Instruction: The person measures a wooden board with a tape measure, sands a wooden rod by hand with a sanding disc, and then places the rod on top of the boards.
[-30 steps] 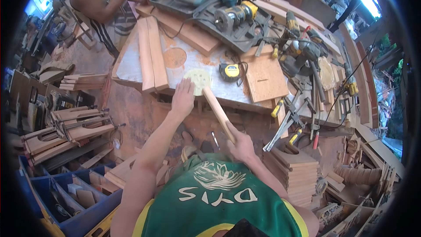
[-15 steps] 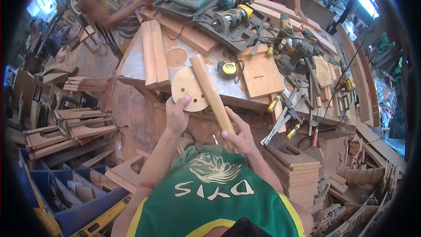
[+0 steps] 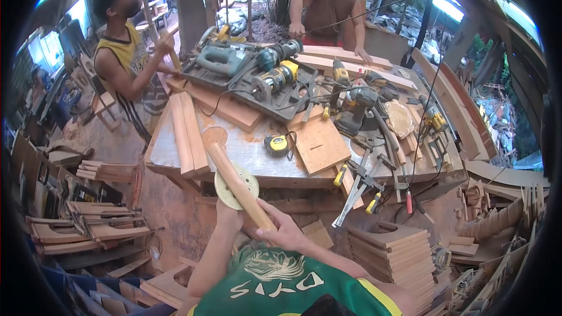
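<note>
My right hand (image 3: 285,233) grips the lower end of a long rounded wooden piece (image 3: 235,182), which slants up and to the left over the edge of the workbench (image 3: 246,151). My left hand (image 3: 228,210) holds a round pale sanding disc (image 3: 225,190) with holes, just behind the wooden piece and touching it. Both hands are close together in front of my chest. A yellow tape measure (image 3: 276,145) lies on the bench beyond them.
Power tools (image 3: 257,73), clamps (image 3: 363,184) and boards (image 3: 187,131) crowd the bench. One person (image 3: 126,64) works at the far left, another (image 3: 328,9) at the far side. Stacked wooden parts (image 3: 398,251) stand at right and more (image 3: 88,228) at left.
I pulled the disc and the wooden piece off the bench toward my chest, and the disc now sits against the piece. My view has tilted up.
</note>
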